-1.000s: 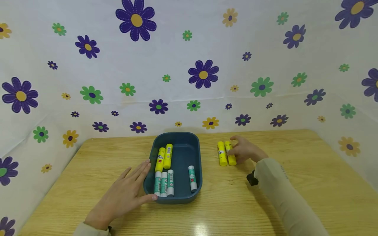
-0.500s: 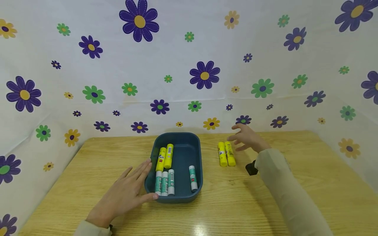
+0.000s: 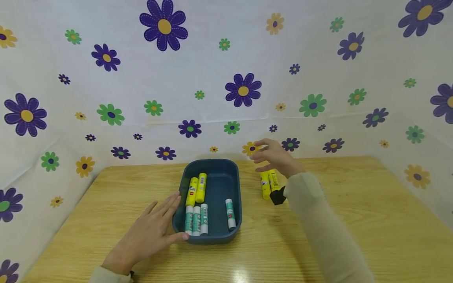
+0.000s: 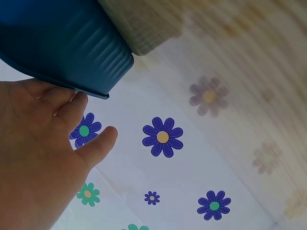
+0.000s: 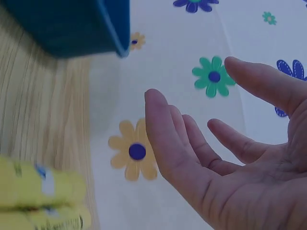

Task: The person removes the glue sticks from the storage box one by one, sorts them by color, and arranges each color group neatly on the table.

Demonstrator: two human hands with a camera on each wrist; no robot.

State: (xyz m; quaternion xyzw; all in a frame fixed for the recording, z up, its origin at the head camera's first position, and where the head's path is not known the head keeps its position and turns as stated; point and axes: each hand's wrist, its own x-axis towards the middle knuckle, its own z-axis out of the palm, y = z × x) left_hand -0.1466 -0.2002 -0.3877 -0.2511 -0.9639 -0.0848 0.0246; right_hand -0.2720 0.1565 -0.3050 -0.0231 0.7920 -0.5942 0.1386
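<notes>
A dark blue plastic bin [image 3: 216, 239] stands on the table with glue sticks lying inside. Two yellow glue sticks [image 3: 192, 191] lie in its upper left, and below them three white-and-green glue sticks [image 3: 196, 221] lie side by side. Another white-and-green glue stick [image 3: 230, 214] lies at the bin's right. My left hand [image 3: 150, 232] rests on the bin's left wall with straight fingers. My right hand [image 3: 277, 158] is raised, holding nothing, fingers spread and slightly bent. Under it, two more yellow glue sticks [image 3: 265, 188] lie together on the table, partly hidden by the hand and wrist.
The wooden table [image 3: 276, 243] runs back to a white cloth [image 3: 198, 67] printed with flowers, which hangs behind it and along both sides. A black wrist device [image 3: 277, 195] sits under the right sleeve, near the yellow glue sticks.
My right hand has let go of the right one of the two yellow glue sticks on the table, risen, and moved left toward the bin. My left hand has stayed in place.
</notes>
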